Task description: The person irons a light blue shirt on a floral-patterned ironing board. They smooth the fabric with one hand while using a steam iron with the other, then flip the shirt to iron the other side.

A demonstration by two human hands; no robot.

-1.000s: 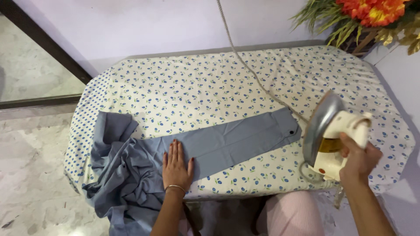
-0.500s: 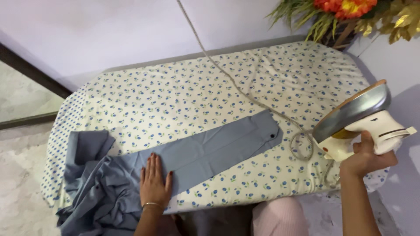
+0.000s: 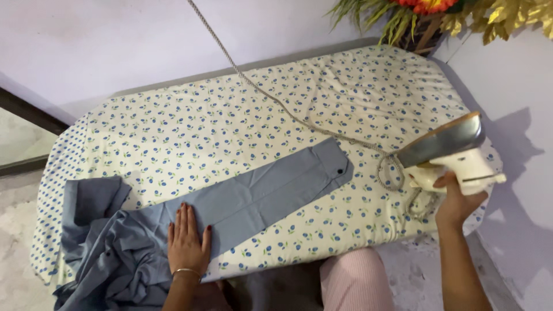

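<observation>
My left hand lies flat, fingers together, on the grey-blue shirt at the near left of the flowered ironing pad; the sleeve runs right across the pad. My right hand is clamped on the handle of the cream iron, tilted soleplate-up at the near right edge, its cord trailing far left

Left hand flat, right hand clenched, raised.
</observation>
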